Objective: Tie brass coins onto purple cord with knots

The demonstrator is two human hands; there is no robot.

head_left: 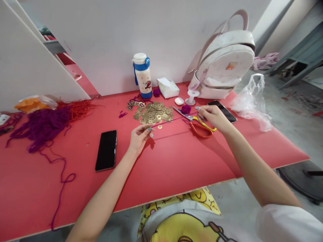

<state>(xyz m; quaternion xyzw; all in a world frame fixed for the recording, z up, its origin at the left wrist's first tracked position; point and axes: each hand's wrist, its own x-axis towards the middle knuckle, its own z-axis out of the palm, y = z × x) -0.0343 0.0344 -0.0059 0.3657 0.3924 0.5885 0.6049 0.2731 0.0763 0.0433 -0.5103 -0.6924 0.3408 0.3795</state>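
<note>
My left hand (139, 137) and right hand (213, 116) each pinch one end of a thin purple thread (174, 120). It is stretched taut just above the red table (176, 161), beside a pile of brass coins (153, 113). If either pinch loosens, the thread could slip and drop among the coins. Scissors (199, 127) lie right under my right hand, and a dip could snag the thread.

I cnt 2 phones: near-left phone (106, 150) + far-right phone (222, 111) | scissors (200, 127) x1 | bottle (142, 75) x1 | backpack (224, 64) x1 | thread (174, 120) x1 | coins (153, 113): pile, can't cnt
</note>
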